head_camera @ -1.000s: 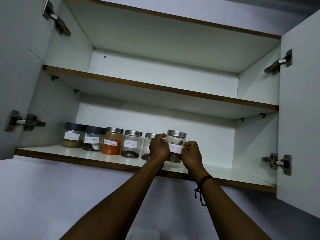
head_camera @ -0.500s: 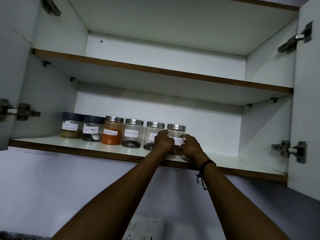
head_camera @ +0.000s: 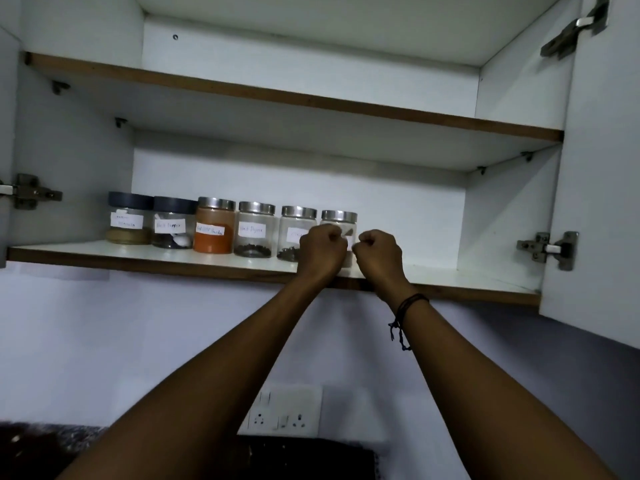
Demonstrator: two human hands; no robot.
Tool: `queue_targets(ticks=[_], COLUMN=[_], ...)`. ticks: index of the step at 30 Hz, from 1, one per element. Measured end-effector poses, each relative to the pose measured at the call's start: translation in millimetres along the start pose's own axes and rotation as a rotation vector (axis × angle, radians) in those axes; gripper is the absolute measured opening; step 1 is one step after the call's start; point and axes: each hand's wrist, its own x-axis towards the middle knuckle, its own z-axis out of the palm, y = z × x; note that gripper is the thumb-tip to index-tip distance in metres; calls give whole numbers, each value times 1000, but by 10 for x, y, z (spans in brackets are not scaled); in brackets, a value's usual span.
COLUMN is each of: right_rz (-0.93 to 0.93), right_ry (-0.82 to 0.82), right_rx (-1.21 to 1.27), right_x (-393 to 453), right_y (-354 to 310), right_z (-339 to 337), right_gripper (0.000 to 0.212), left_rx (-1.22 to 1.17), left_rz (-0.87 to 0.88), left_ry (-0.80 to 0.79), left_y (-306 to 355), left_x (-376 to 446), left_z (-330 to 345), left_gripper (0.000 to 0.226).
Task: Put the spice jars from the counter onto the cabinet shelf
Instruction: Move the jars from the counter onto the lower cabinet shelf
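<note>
Several labelled spice jars stand in a row on the white lower cabinet shelf (head_camera: 69, 252): two with dark lids (head_camera: 130, 220) at the left, an orange-filled one (head_camera: 213, 233), then clear ones with steel lids. The rightmost jar (head_camera: 339, 218) stands upright at the end of the row. Both my hands are raised just in front of it. My left hand (head_camera: 320, 252) and my right hand (head_camera: 379, 254) have their fingers curled into fists, covering the jar's lower half. Nothing shows inside either fist.
The shelf is bare to the right of the row, up to the side wall. The upper shelf (head_camera: 277, 95) holds nothing. Open doors flank the cabinet, with a hinge (head_camera: 547, 245) on the right. A wall socket plate (head_camera: 284, 415) and a dark counter edge (head_camera: 41, 445) lie below.
The rightmost jar went from lifted at the shelf's front to standing in the row. My fingers have come off its sides and curled shut. The view tilted downward.
</note>
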Motion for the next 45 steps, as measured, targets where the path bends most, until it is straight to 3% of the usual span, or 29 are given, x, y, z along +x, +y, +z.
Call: queue_targets(ticks=[4, 8, 12, 19, 23, 28, 33, 38, 41, 45], right_rz=[26, 53, 151, 350, 457, 534, 632, 654, 635, 520], right_ry=[15, -75, -132, -190, -250, -222, -327, -464, -505, -440], right_rx=[216, 270, 161, 89, 48, -92, -229, -439, -486, -502], right_x=[-385, -806, -1388, -2209, -2913, -3698, -4475, -5047, -5280, -5527], right_y=[-16, 87, 486, 1191, 1680, 2205, 2692, 3118, 3203, 3316], right_z=[-154, -333, -489, -690, -620, -548, -441, -379, -337, -317], right_gripper=[12, 13, 25, 22, 7, 16, 18, 25, 42, 58], left_rx=[-184, -277, -267, -284, -239, -136, -16, 74, 36, -86], left_rz=[91, 130, -20, -256, -288, -357, -385, -339, -331, -501], left_ry=[-27, -84, -225, -460, -572, -692, -867, -959, -960, -972], left_y=[70, -46, -377, -789, -1082, -1410, -1759, -2133, -2281, -2382], left_x=[-375, -830, -1483, -2462, -3167, -3898, -4673, -5205, -5360, -5478], left_z=[-41, -62, 82, 345, 533, 731, 900, 1011, 1029, 1046], left_gripper=[21, 21, 22, 27, 30, 31, 34, 27, 24, 24])
